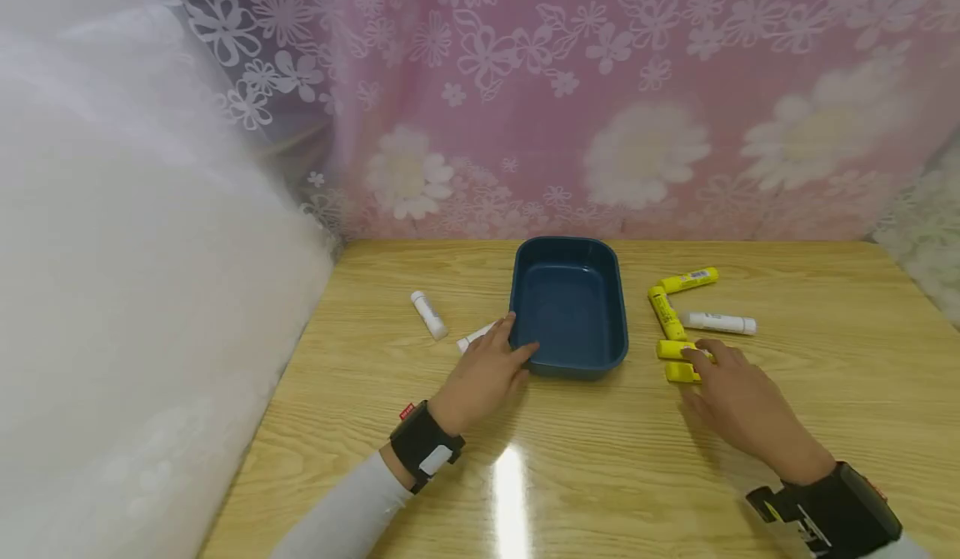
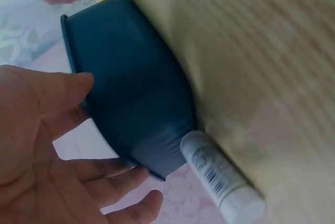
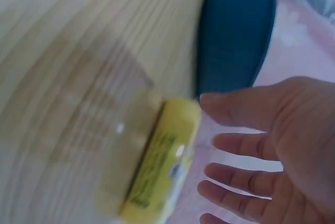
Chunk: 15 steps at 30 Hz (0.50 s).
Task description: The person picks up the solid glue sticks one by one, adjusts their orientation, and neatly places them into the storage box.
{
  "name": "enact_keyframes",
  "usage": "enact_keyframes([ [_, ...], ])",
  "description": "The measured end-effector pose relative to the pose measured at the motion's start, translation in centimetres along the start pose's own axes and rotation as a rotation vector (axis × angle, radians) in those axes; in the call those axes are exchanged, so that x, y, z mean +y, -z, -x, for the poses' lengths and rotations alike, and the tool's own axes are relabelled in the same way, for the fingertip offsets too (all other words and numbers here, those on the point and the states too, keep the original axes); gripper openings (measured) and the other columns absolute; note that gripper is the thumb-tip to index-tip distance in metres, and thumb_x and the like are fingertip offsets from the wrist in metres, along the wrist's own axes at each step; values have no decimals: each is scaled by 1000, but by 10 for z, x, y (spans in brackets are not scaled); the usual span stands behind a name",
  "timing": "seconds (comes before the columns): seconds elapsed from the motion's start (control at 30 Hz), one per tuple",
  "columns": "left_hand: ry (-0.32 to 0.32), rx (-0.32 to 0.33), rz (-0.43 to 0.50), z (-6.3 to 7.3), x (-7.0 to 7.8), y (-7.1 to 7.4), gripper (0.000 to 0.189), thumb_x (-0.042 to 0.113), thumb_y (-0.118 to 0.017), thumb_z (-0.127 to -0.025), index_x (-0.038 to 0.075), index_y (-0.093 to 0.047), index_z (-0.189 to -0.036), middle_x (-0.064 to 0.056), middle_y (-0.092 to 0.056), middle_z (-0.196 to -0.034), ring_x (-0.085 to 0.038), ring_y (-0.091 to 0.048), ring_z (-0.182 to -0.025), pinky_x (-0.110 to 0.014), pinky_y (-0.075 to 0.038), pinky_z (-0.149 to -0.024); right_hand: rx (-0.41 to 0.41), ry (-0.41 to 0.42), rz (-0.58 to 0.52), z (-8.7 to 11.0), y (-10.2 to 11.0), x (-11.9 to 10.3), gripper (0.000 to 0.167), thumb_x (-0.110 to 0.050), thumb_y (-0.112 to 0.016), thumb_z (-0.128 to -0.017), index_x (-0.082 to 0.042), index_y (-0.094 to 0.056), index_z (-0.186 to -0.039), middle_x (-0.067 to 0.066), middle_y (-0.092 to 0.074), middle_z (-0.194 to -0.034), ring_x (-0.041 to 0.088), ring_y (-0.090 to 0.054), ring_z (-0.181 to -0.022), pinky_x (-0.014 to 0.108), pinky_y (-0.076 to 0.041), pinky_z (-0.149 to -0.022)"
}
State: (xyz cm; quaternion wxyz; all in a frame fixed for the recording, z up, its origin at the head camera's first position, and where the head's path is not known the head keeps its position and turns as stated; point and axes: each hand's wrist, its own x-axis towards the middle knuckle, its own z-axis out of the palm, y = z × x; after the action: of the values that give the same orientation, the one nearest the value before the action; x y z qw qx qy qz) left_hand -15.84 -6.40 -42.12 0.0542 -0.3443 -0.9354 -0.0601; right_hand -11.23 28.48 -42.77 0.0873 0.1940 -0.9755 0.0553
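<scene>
A dark blue rectangular bin stands on the table. My left hand lies at its front left corner, thumb and fingers loosely extended against the rim. Partly beneath that hand, a white glue stick lies by the bin's left side. On the other side, my right hand hovers over two yellow glue sticks, its fingers spread and relaxed. In the right wrist view one yellow glue stick lies just beyond the thumb, and nothing is gripped. The hand hides the right ends of both sticks in the head view.
Two more yellow glue sticks lie end to end at an angle behind the right hand, with a white glue stick beside them. Another white glue stick lies left of the bin. A floral curtain hangs behind the wooden table.
</scene>
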Motion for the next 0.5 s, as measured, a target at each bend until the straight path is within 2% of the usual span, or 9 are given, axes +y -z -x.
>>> enact_keyframes([
  [0.13, 6, -2, 24, -3, 3, -7, 37, 28, -54, -105, 18, -60, -141, -32, -29, -156, -40, -33, -146, -48, -47, -105, -24, -39, -16, 4, -5, 14, 40, -10, -81, -81, 4, -64, -114, 27, -59, -111, 43, -60, -94, 53, -52, -68],
  [0.27, 24, 16, 45, -6, 7, -11, 35, 30, -51, -106, 18, -64, -137, -34, -28, -156, -41, -33, -145, -50, -48, -103, -14, -41, -28, 8, -10, 24, 38, -8, -81, -80, 2, -64, -113, 21, -61, -101, 36, -60, -84, 47, -51, -61],
  [0.5, 27, 84, 39, -9, 14, -16, 32, 29, -52, -106, 15, -69, -129, -36, -35, -151, -42, -36, -144, -47, -43, -109, -23, -50, -44, 7, -16, 25, 38, -9, -83, -79, 2, -67, -111, 19, -63, -99, 33, -62, -80, 41, -50, -57],
])
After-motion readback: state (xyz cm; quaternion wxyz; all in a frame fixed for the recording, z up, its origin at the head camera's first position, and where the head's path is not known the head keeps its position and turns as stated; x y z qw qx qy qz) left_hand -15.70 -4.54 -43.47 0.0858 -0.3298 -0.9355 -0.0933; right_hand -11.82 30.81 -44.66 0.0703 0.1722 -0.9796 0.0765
